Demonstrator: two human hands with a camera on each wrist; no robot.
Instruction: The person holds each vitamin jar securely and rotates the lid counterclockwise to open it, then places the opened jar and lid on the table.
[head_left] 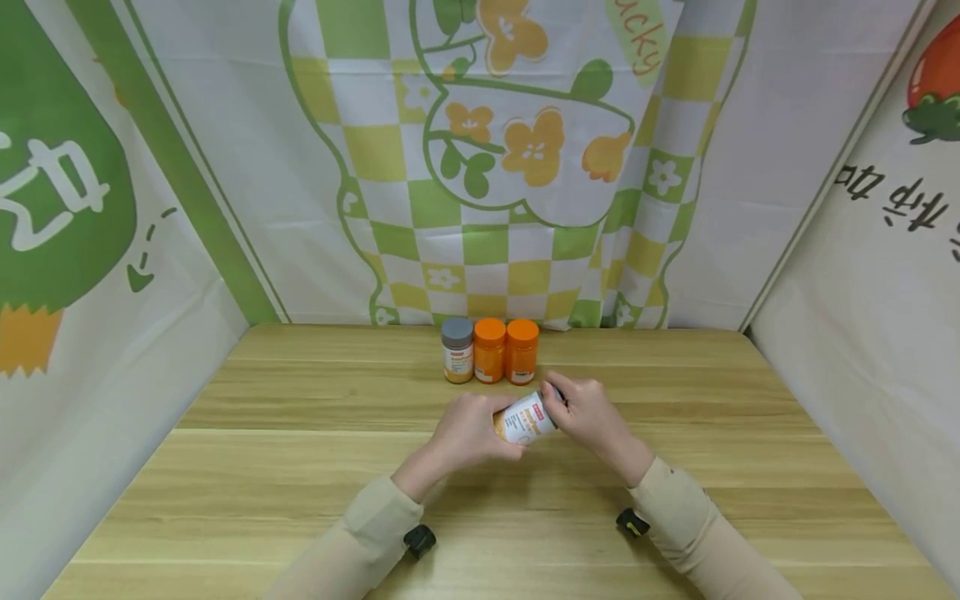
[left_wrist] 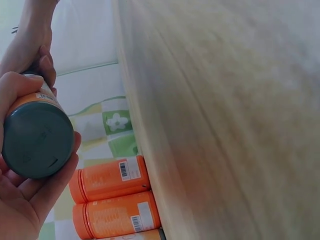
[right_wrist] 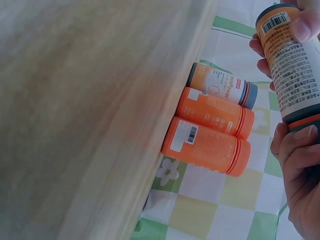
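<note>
A supplement bottle point(head_left: 521, 421) with a white and orange label is tilted above the table, held between both hands. My left hand point(head_left: 467, 429) grips it around the body, and its dark base point(left_wrist: 39, 140) faces the left wrist camera. My right hand point(head_left: 596, 419) holds the dark cap end, fingers curled around it. An orange ring shows between label and cap in the right wrist view. Behind the hands, a grey-capped bottle point(head_left: 457, 352) and two orange bottles, one in the middle point(head_left: 490, 354) and one on the right point(head_left: 522, 354), stand upright in a row.
The wooden table point(head_left: 300, 467) reaches back to a checked, flowered cloth point(head_left: 487, 250) hanging behind the bottle row. White printed cloth walls stand at the left point(head_left: 172, 333) and right point(head_left: 847, 333). Dark wrist devices sit at both cuffs.
</note>
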